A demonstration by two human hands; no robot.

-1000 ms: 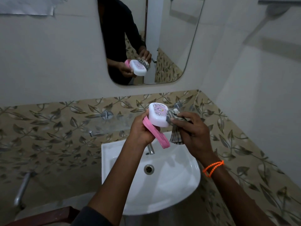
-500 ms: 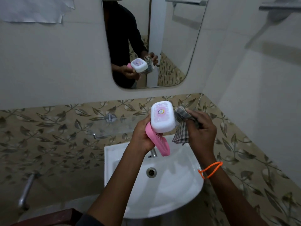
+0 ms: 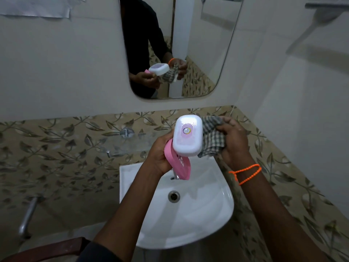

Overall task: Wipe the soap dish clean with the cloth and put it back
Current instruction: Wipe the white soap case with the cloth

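I hold the soap dish above the basin. Its white lid (image 3: 187,136) with a round pink label faces me and stands tilted upright; the pink base (image 3: 176,163) hangs open below it. My left hand (image 3: 159,154) grips the dish from the left side. My right hand (image 3: 234,140) clutches a grey checked cloth (image 3: 211,138), which is pressed against the right side of the white lid. An orange bead bracelet (image 3: 247,173) circles my right wrist.
A white washbasin (image 3: 207,214) with a drain (image 3: 173,196) sits below my hands; its tap is mostly hidden behind the pink base. A mirror (image 3: 198,44) on the wall reflects me. Leaf-patterned tiles line the wall. A glass shelf bracket (image 3: 126,132) is at left.
The white lid has turned to face me more squarely and risen a little. My right hand has spread the cloth against the lid's right side.
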